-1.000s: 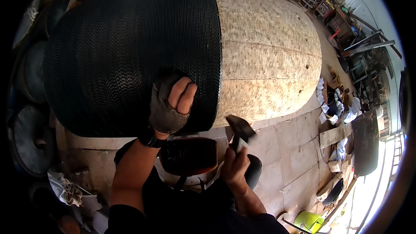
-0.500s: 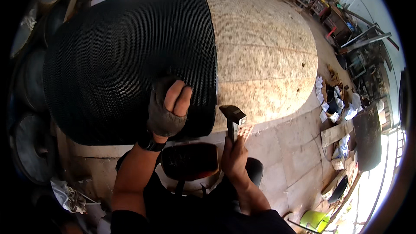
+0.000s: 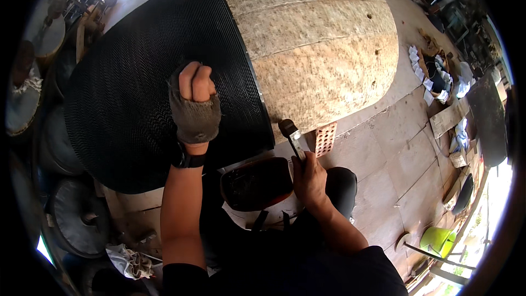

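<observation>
Left hand [image 3: 194, 107], gloved, fingers curled, pressing black ribbed mat [image 3: 137, 93] on big drum [image 3: 323, 49]. Right hand [image 3: 309, 178] fingers gripping brush [image 3: 292, 136] below drum. Keep mat pressed flat, brush steady.

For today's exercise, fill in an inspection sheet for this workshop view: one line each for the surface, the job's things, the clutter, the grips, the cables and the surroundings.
Surface: tiled floor, dusty, with a perforated brick beside the big drum.
Job's things: large rounded drum, part pale and rough, part covered by black ribbed sheet; dark-headed tool; dark shallow tray below it.
Clutter: rags and scraps at right, crumpled cloth at lower left, green tub.
Grips: left hand, in a fingerless glove, pressed on the black sheet; right hand closed round the tool's handle.
Cables: nothing seen.
Surroundings: round dark discs stacked at left; planks at right.
</observation>
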Motion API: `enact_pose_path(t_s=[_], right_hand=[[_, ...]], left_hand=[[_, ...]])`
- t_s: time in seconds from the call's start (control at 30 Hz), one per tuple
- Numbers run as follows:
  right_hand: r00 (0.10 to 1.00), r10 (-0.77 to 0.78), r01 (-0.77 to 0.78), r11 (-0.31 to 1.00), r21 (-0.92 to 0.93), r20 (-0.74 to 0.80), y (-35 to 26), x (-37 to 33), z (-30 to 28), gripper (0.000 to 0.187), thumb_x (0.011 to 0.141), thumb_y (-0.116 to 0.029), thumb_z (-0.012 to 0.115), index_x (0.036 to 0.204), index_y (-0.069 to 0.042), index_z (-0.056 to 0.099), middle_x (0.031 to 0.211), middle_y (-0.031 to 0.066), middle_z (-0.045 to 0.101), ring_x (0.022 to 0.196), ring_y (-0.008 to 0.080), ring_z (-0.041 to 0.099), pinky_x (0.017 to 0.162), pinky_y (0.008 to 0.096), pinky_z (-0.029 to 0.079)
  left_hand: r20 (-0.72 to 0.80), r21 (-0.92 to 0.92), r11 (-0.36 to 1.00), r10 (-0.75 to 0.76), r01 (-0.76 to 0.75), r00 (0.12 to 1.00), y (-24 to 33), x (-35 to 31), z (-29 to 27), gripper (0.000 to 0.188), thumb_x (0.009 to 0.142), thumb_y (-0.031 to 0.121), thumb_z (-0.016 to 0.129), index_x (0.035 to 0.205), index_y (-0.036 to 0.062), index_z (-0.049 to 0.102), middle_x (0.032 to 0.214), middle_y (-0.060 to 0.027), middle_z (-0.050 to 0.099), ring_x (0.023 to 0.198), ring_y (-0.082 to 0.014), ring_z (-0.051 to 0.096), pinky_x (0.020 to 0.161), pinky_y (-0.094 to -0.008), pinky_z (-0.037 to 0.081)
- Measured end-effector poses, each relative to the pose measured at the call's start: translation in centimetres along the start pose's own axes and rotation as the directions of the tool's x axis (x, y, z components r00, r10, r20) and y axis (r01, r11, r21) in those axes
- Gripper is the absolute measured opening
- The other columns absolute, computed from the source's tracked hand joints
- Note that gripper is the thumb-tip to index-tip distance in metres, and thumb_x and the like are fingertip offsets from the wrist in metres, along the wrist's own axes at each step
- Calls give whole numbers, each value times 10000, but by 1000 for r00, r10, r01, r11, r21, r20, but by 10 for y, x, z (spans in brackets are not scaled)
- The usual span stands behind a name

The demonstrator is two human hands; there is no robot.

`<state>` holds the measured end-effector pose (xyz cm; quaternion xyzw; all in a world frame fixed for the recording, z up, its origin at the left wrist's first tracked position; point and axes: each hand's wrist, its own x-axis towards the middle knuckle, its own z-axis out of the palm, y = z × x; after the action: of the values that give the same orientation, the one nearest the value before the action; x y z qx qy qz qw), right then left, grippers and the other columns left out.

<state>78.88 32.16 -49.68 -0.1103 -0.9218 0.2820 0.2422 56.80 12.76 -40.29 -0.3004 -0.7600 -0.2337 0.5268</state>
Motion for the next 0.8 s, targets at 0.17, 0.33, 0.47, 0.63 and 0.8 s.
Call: enact_pose_path(t_s=[0.17,0.33,0.47,0.63,0.8], right_hand=[[998,45,-50,994,96,51,9,-22,-13,206,938,-133,661,1052,-24,529,779,224,640,673,439,636,581,508,505],[983,146,-166,968,190,114,9,-29,-22,202,970,-142,621,1067,11,532,795,273,648,717,479,640,610,529,501],[987,122,-144,961,238,106,16,-31,-26,215,986,-152,602,1097,17,529,804,276,647,725,491,635,614,527,496],[979,140,-170,962,215,149,20,-33,-24,246,990,-169,599,1125,23,525,829,281,650,758,490,640,637,528,501],[984,109,-141,960,242,142,16,-27,-19,259,995,-179,592,1149,18,525,834,281,652,756,493,641,639,532,505]], left_hand=[[49,19,996,-85,85,995,6,1,-1,277,874,-77,586,1128,28,618,1057,-128,613,890,-266,616,781,-412,526],[172,-234,947,-184,222,968,70,-31,-29,260,900,-6,588,1155,34,613,985,-111,643,919,-290,614,846,-442,497],[171,-373,903,-158,212,973,125,-76,-20,474,862,-31,618,1319,77,557,1022,-112,689,916,-296,667,914,-472,490],[274,-348,892,-198,289,941,128,-85,-16,537,821,-65,628,1336,54,531,947,-95,673,855,-285,639,844,-481,473],[310,-346,882,-215,321,926,131,-75,-13,636,750,-112,676,1347,24,503,938,-92,645,802,-232,613,769,-382,485]])
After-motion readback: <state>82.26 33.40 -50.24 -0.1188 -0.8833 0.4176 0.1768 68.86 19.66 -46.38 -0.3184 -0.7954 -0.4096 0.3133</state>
